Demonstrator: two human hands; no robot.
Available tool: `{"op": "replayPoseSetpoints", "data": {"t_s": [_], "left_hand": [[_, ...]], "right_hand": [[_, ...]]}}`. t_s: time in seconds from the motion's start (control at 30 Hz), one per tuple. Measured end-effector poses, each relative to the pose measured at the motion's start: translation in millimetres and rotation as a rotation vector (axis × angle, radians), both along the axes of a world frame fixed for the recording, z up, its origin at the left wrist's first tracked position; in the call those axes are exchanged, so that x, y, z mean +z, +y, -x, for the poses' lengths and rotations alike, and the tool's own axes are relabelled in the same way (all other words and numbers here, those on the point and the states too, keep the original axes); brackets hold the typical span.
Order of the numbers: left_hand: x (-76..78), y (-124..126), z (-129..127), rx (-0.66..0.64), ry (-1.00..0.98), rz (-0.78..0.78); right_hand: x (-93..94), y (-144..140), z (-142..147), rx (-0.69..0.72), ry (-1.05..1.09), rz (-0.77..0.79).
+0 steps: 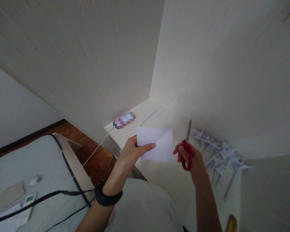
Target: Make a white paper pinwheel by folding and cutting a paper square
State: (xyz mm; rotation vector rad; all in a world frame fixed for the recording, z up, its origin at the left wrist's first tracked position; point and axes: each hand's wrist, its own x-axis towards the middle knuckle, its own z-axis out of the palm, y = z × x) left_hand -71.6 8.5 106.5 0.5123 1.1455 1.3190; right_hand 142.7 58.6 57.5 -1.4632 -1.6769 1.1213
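Note:
My left hand (135,149), with a dark band on the wrist, pinches a white sheet of paper (163,146) by its left side, thumb on top. A faint diagonal crease runs toward the paper's upper right corner. Just right of the sheet, my right hand (189,158) grips red-handled scissors (188,141), fingers through the loops. Their blades point up and away from me and look closed. The scissors and the paper are apart. Beyond the paper a thin white stick (148,117) lies on the pale tabletop (145,108).
Several folded white paper pinwheel-like shapes on sticks (222,158) lie to the right along the wall. A phone (124,120) with a white cable (94,153) rests at the back left. A yellow object (231,223) shows at bottom right. A mattress (38,161) stands at left.

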Motion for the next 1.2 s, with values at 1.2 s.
{"op": "replayPoseSetpoints", "data": {"t_s": [1.2], "left_hand": [[-0.6, -2.7, 7.2, 0.131, 0.091, -0.055]], "right_hand": [[-167.3, 6.0, -36.6, -0.176, -0.457, 0.035]]}}
